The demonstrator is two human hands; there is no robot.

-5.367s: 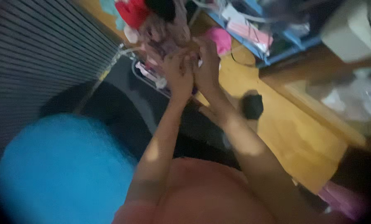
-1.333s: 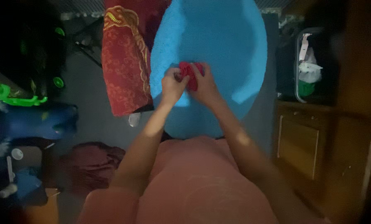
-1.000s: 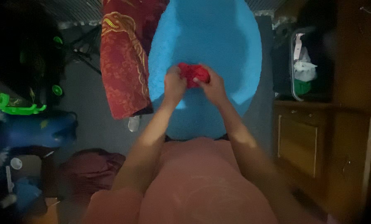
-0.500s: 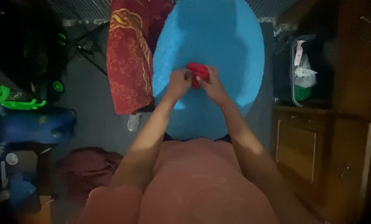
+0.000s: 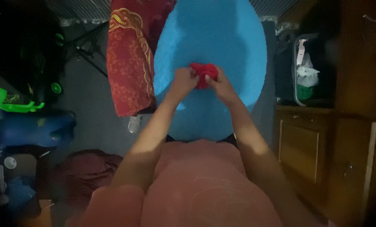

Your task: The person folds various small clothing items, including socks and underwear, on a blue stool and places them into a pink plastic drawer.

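Far to the left of my hands I make out one green toy (image 5: 9, 98) and one blue shape (image 5: 32, 128) on the dim floor, with one dark red heap (image 5: 89, 170) of cloth nearer me. Just left of my left hand (image 5: 184, 82) hangs one red patterned cloth (image 5: 127, 59), its edge beside the wrist but not touching it as far as I can tell. My left hand is curled, fingers closed on the left end of one small red cloth (image 5: 204, 73). That cloth sits bunched between both hands, held just above one blue fluffy mat (image 5: 221, 33) that spreads beyond and beneath them. My right hand (image 5: 222, 86) pinches its right end, thumb on top. I judge the red cloth soft, light and limp: it will sag and slip unless gripped at its edges or corners, so I would pinch there rather than at the wadded middle; nothing about it looks fragile. Well to the right of my right hand stands one clear bin (image 5: 305, 69) holding white and green things, and nearer me one wooden cabinet (image 5: 322, 151). So: two hands, one red cloth held, one hanging cloth, one mat.
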